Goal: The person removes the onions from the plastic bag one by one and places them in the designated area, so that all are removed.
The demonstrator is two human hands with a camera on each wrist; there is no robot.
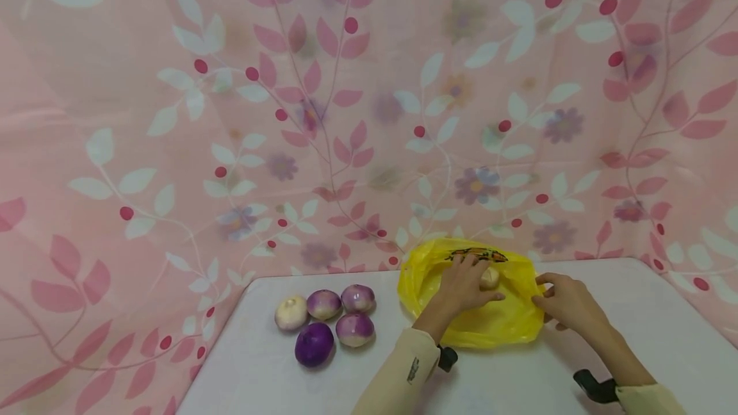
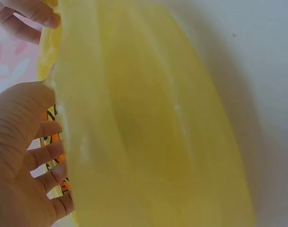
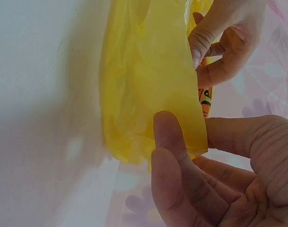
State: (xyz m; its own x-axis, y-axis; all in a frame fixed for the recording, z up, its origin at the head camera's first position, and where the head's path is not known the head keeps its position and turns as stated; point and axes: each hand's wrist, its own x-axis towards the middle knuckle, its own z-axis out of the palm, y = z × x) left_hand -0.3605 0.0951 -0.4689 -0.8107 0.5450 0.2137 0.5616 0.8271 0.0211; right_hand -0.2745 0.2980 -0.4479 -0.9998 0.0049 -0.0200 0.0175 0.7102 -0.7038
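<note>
A yellow plastic bag point(image 1: 501, 322) lies on the table with its mouth spread, and a pale round turnip point(image 1: 490, 278) shows inside. My left hand point(image 1: 462, 284) is over the bag's mouth, beside that turnip; its fingers reach in past the rim in the left wrist view, loosely spread. At the bag's right side, my right hand point(image 1: 571, 305) pinches the rim between thumb and fingers, clearest in the right wrist view. The bag wall hides the turnip from both wrist views.
Left of the bag sits a group of several turnips: a whitish one point(image 1: 291, 313), purple-and-white ones point(image 1: 355, 330) and a deep purple one point(image 1: 314, 344). A floral curtain point(image 1: 346, 146) hangs behind the white table point(image 1: 242, 364).
</note>
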